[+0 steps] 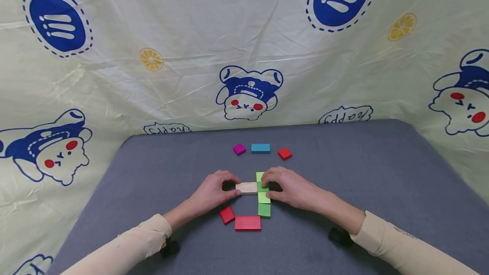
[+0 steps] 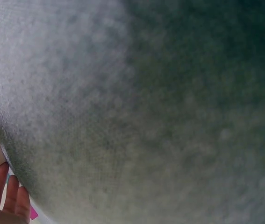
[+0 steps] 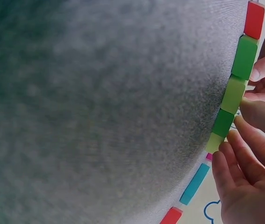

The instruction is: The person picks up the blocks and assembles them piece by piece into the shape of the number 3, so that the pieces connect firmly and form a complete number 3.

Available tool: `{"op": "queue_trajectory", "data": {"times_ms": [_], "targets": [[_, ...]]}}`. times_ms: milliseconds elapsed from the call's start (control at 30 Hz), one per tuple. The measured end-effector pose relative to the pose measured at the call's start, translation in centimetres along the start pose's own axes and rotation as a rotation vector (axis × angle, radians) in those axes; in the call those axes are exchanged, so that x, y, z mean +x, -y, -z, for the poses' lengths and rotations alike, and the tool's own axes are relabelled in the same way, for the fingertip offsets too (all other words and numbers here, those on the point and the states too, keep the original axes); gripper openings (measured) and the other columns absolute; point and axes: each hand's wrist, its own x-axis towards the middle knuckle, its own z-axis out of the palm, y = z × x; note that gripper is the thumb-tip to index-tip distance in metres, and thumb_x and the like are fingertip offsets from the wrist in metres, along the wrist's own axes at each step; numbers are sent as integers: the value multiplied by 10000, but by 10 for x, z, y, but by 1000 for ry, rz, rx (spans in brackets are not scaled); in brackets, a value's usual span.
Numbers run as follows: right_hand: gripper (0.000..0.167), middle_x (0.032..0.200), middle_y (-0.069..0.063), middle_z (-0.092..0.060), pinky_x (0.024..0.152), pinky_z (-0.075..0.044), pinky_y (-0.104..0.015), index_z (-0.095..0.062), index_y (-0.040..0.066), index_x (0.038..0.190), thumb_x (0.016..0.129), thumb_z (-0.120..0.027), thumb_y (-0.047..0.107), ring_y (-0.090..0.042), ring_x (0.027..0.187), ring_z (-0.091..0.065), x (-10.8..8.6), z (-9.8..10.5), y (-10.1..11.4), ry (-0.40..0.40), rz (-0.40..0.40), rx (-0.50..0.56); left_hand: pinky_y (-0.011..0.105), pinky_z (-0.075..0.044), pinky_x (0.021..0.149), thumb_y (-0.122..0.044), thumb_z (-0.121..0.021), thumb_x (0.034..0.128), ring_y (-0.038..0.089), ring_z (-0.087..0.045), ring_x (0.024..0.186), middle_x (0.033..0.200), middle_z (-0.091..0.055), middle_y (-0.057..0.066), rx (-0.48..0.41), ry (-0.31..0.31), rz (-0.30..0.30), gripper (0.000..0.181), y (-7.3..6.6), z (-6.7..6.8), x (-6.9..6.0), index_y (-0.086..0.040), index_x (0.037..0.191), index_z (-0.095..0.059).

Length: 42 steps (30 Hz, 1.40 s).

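Note:
A pale wooden block [image 1: 246, 188] lies on the dark table, its right end against a column of light and dark green blocks [image 1: 264, 210]. My left hand [image 1: 215, 190] pinches the left end of the pale block between thumb and fingers. On the column's right side, my right hand [image 1: 292, 188] has its thumb at a light green block [image 1: 264, 197] and its fingertips over the upper green blocks. In the right wrist view the thumb and fingers of the right hand [image 3: 251, 182] touch the green row's side. The left wrist view shows the left hand [image 2: 3, 193] only at the edge.
Nearer me lie a red rectangular block [image 1: 248, 223] and a tilted red block [image 1: 227, 215]. Beyond the hands are a magenta block [image 1: 239, 149], a blue block [image 1: 260, 148] and another red block [image 1: 284, 153]. A printed cloth [image 1: 191, 88] hangs behind the table.

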Motion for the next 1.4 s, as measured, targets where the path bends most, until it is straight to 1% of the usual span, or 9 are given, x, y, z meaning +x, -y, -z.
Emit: {"op": "queue_trajectory", "data": {"times_ms": [100, 267, 433, 667, 833, 1000, 1133, 1233, 1400], "targets": [[218, 1185, 58, -577, 943, -473, -383, -706, 179, 1090, 878, -754, 191, -153, 1124, -522, 0, 1, 1, -3, -2, -11, 364, -473, 894, -238, -748, 880, 113, -541, 1024, 1077, -640, -85, 14, 2, -7, 265, 0, 0, 1, -186, 1138, -715], [245, 1192, 44, -593, 942, -478, -392, -714, 176, 1107, 869, -767, 194, -157, 1124, -533, -1, 5, 2, -57, -8, -46, 363, -471, 894, -234, -746, 881, 107, -544, 1017, 1070, -647, -83, 20, -1, -16, 256, 0, -1, 1, -179, 1130, -718], [246, 1201, 29, -605, 943, -478, -424, -710, 175, 1115, 875, -760, 191, -178, 1121, -548, -1, 13, -1, -93, -24, -46, 377, -466, 899, -222, -745, 880, 113, -544, 1020, 1067, -648, -76, 15, -9, -15, 249, -1, -1, 1, -172, 1123, -719], [243, 1165, 32, -634, 967, -451, -458, -697, 157, 1142, 901, -728, 156, -198, 1124, -566, -2, 25, -19, -151, -13, -32, 373, -463, 906, -218, -743, 884, 111, -542, 1019, 1067, -648, -77, 10, -10, -21, 246, 0, -2, 0, -175, 1125, -717], [262, 1173, -13, -634, 949, -461, -467, -680, 117, 1177, 917, -699, 102, -219, 1101, -578, -1, 37, -34, -190, -16, -46, 372, -465, 903, -222, -742, 886, 113, -539, 1021, 1070, -646, -81, 7, -8, -20, 249, 0, -2, 1, -174, 1129, -716], [291, 1167, -60, -642, 933, -465, -471, -670, 81, 1206, 916, -690, 68, -249, 1071, -584, 4, 47, -47, -194, -18, -30, 369, -468, 899, -223, -744, 885, 112, -538, 1020, 1069, -643, -84, 18, -12, -13, 249, 1, -2, 1, -176, 1128, -716], [283, 1180, -62, -642, 959, -441, -502, -674, 87, 1204, 922, -680, 65, -268, 1113, -564, 8, 51, -58, -192, -36, -35, 372, -467, 900, -228, -740, 889, 114, -538, 1024, 1076, -642, -81, 18, -7, -6, 248, 0, -2, 1, -176, 1130, -715], [291, 1209, -66, -634, 978, -427, -524, -671, 95, 1214, 924, -678, 69, -280, 1156, -547, 10, 53, -67, -175, -59, -42, 377, -465, 903, -230, -737, 891, 118, -537, 1027, 1081, -641, -78, 13, -2, 1, 249, -1, -1, 1, -175, 1132, -714], [305, 1217, -76, -632, 978, -434, -516, -661, 92, 1229, 925, -680, 78, -279, 1158, -552, 18, 54, -79, -155, -84, -60, 379, -465, 905, -229, -735, 891, 120, -535, 1028, 1081, -638, -78, 11, -1, 9, 249, -2, 0, 0, -179, 1134, -712]]}}
